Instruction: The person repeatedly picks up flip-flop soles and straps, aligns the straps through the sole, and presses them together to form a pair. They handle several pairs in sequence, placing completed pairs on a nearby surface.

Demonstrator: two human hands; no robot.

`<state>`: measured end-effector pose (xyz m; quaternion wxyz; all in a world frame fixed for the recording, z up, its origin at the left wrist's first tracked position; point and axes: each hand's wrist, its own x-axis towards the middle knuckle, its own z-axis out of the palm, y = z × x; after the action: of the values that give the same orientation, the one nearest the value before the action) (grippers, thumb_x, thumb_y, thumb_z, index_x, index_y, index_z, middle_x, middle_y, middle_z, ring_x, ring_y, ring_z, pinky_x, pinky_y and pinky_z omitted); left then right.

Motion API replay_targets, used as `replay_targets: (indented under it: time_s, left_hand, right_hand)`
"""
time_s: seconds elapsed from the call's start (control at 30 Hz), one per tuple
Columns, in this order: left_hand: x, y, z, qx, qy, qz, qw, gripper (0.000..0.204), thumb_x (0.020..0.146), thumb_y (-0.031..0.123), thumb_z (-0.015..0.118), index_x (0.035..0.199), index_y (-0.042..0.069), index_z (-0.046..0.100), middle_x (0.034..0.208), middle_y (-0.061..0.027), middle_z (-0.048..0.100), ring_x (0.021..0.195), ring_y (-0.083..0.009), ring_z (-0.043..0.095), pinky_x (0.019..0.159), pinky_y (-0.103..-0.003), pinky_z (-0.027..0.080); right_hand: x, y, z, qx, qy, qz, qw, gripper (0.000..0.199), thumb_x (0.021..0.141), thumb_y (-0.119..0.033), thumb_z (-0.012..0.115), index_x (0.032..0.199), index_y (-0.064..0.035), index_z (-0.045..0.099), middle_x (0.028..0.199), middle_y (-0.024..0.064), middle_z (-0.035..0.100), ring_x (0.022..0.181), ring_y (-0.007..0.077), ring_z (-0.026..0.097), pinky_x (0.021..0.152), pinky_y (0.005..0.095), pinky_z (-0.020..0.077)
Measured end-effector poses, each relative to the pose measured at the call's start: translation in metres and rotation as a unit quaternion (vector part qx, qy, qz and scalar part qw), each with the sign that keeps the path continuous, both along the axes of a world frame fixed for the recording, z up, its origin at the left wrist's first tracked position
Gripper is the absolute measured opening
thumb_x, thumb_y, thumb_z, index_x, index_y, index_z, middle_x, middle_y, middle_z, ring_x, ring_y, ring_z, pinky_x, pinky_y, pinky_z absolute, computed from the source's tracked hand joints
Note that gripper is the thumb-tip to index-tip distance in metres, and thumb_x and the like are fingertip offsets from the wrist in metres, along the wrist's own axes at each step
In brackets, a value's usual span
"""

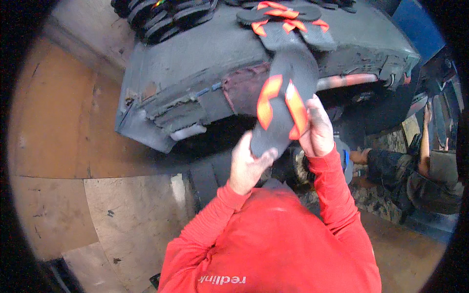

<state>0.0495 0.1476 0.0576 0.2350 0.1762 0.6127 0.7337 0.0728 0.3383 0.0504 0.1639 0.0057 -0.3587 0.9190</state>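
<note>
A: State the finger positions.

B: The left hand has its fingers curled around the heel end of a grey flip-flop, thumb on the sole face. The right hand pinches the orange strap on that side between thumb and fingers; the grip is narrow and closed on the strap.

A: Where is the flip-flop?

B: In the air in front of the chest, between both hands, toe end pointing away toward the grey workbench. It touches nothing but the hands, as far as the view shows.

A: How far along does the work appear?

B: Judged from this view, both strap arms already lie on the sole and meet near the toe. Whether the side plugs are fully seated cannot be told (the underside is hidden). The right hand's pinch suggests the strap on that side is being fitted or checked.

A: Surroundings?

B: A few finished-looking flip-flops with orange straps lie on the workbench just beyond. A stack of dark soles sits at its far left corner. Another person sits low at the right.
</note>
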Motion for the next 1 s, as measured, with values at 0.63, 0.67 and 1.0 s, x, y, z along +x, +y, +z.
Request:
replay_targets:
  time_s: [0.63,0.67,1.0]
  left_hand:
    - [-0.044,-0.14,-0.097,-0.129,0.065,0.302,0.942,0.043,0.094,0.031,0.066,0.121,-0.003,0.062,0.108,-0.0122,0.071,0.096,-0.0138,0.065,0.083,-0.03,0.051]
    - [-0.049,-0.143,-0.095,-0.174,0.084,0.318,0.928,0.041,0.093,0.027,0.066,0.122,-0.003,0.061,0.106,-0.0152,0.072,0.093,-0.0192,0.069,0.08,-0.031,0.053]
    - [-0.089,-0.148,-0.108,-0.384,0.116,0.253,0.88,0.044,0.091,0.043,0.061,0.1,0.001,0.067,0.084,-0.0224,0.069,0.08,-0.0403,0.067,0.069,-0.045,0.051]
  right_hand:
    - [-0.039,-0.197,-0.112,0.701,0.066,0.115,0.701,0.077,0.079,-0.025,0.073,0.146,-0.0065,0.039,0.157,0.0264,0.018,0.144,0.0458,0.021,0.116,0.0464,0.0261]
    - [-0.043,-0.202,-0.114,0.675,0.052,0.129,0.725,0.073,0.079,-0.023,0.072,0.143,-0.0066,0.043,0.158,0.0256,0.018,0.144,0.0436,0.024,0.115,0.0446,0.0291]
    - [-0.071,-0.206,-0.13,0.557,-0.111,0.24,0.787,0.051,0.078,-0.014,0.075,0.126,-0.0041,0.061,0.142,0.0253,0.047,0.143,0.0328,0.03,0.113,0.0366,0.0316]
